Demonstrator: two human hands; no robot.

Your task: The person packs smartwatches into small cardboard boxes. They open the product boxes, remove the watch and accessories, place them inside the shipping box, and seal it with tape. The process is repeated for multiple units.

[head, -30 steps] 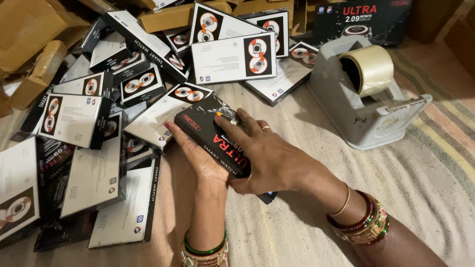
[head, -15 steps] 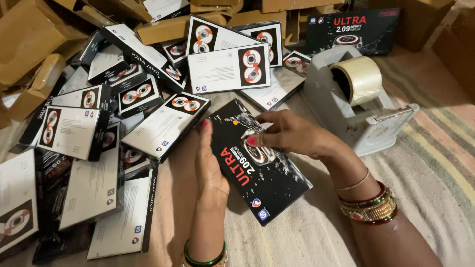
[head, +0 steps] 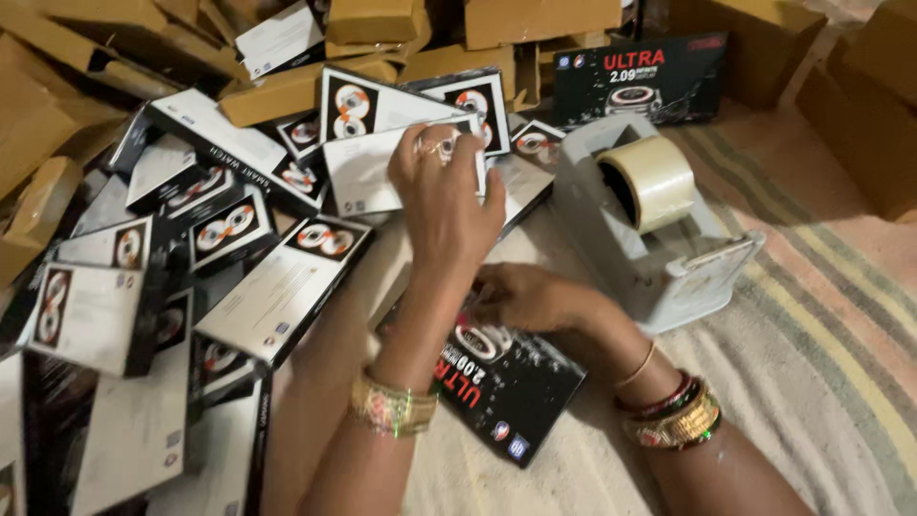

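A flat black box with red lettering and a watch picture (head: pixel 506 392) lies on the mat in front of me. My right hand (head: pixel 525 296) rests on its far end with fingers curled over the edge, holding it. My left hand (head: pixel 444 196) is stretched forward over the pile, its fingers spread on a white box (head: pixel 368 172) that has a small watch picture. Whether those fingers grip the white box I cannot tell. Bangles show on both wrists.
A grey tape dispenser (head: pixel 659 258) with a clear tape roll (head: pixel 654 182) stands right of my hands. Several black-and-white boxes (head: pixel 277 296) are heaped on the left. Brown cartons (head: pixel 540 19) and an upright black box (head: pixel 640 81) line the back. A striped mat (head: pixel 821 334) covers the floor.
The black box has been laid flat and stays under my right hand. My left hand left it and reached forward onto the white box in the pile.
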